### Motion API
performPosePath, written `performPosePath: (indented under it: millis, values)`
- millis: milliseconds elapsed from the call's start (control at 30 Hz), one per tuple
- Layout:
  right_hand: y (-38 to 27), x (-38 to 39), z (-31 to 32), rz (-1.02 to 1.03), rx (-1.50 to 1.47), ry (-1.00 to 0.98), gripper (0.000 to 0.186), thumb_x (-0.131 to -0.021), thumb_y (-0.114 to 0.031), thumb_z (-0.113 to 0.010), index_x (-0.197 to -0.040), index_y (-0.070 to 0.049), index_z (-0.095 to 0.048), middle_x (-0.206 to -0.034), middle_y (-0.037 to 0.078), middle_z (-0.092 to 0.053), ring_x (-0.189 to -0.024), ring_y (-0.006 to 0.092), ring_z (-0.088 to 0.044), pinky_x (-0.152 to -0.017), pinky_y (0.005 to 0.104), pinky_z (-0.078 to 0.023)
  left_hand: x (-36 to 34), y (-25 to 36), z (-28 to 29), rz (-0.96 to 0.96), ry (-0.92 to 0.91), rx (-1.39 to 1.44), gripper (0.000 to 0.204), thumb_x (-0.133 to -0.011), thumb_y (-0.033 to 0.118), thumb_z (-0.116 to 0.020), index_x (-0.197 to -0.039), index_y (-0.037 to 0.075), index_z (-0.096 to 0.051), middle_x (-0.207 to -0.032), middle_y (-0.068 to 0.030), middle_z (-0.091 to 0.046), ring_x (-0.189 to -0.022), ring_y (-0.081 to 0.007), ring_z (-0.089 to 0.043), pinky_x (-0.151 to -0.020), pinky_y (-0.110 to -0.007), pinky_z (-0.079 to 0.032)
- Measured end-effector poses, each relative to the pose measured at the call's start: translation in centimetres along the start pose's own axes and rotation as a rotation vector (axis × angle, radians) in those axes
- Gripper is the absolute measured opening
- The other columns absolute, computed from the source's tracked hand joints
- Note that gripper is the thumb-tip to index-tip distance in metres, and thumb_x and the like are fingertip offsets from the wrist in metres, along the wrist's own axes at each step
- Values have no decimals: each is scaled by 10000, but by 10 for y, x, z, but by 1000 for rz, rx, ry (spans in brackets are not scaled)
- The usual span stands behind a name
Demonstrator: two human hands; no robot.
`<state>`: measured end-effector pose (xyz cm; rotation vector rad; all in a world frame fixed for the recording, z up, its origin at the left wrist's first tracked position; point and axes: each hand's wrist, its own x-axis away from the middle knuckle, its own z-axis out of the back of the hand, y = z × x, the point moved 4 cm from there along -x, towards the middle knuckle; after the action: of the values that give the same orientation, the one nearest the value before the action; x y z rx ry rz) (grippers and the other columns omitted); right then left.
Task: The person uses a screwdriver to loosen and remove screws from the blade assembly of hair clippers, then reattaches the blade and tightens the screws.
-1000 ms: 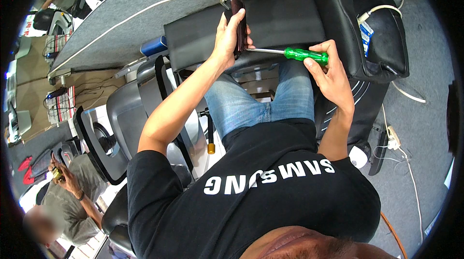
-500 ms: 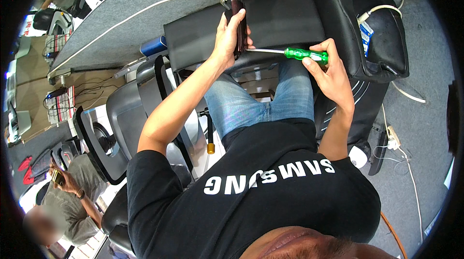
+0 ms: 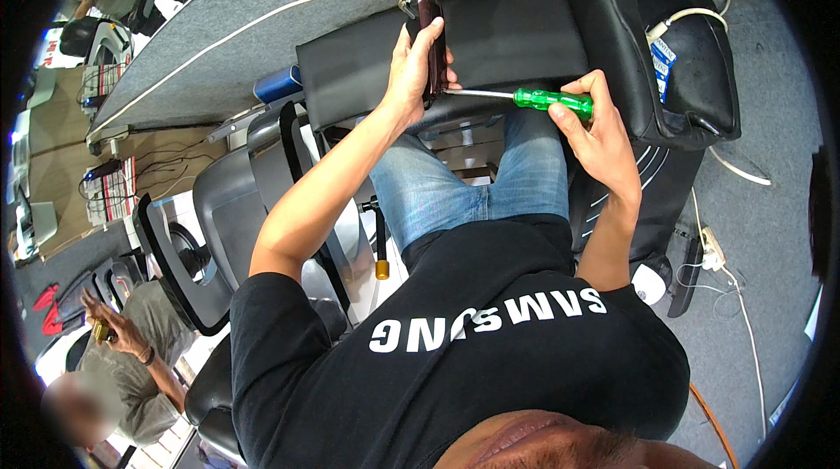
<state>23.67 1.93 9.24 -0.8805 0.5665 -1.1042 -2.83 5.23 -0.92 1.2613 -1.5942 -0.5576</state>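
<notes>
Though upside-down, white lettering (image 3: 486,321); screwdriver (image 3: 544,100)

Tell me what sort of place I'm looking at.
Probably a barbershop or hair salon, though I can't be certain: the left hand holds what looks like a hair clipper, and a dark chair with looped armrests stands at left.

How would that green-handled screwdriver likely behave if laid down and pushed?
The screwdriver would probably stay rigid, given its straight metal shaft. Its roundish handle suggests it may roll, and the glossy surface could feel somewhat slippery.
</notes>
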Motion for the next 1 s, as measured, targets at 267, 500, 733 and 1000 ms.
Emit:
performPosePath:
  millis: [267, 500, 733, 1000]
  values:
    - [2, -1, -2, -54, -49, 20, 402, -1023, -292, -752, -1157, -13, -495, -843, 95, -622, -729, 132, -587, -670, 318, -487, -4, -3, 2, -1, -12, 20, 440, -1006, 466, -702, -1211, 154, -468, -813, -50, -613, -565, -160, -658, -517, -357, -625]
    - [4, -3, -5, 56, -125, 103, 347, -1007, -248, -780, -1125, -14, -553, -801, 47, -617, -663, 77, -559, -599, 260, -456, 0, -2, -1, 21, -10, 8, 373, -1035, 476, -660, -1127, 161, -482, -823, -44, -632, -595, -160, -664, -547, -366, -630]
    - [-1, 4, -1, 137, -499, 391, 330, -1027, -271, -761, -1212, -28, -637, -822, -37, -594, -627, 10, -491, -552, 189, -380, -2, -4, -1, 38, -31, 98, 392, -1038, 490, -657, -1101, 145, -482, -810, -52, -644, -598, -170, -671, -535, -373, -628]
    - [-91, 5, -30, 771, -264, 166, 440, -1027, -468, -677, -1036, -30, -640, -963, 92, -643, -824, 223, -619, -747, 366, -498, -1, -7, -3, 60, -29, 97, 409, -1025, 484, -680, -1121, 150, -465, -809, -65, -641, -587, -183, -676, -507, -376, -621]
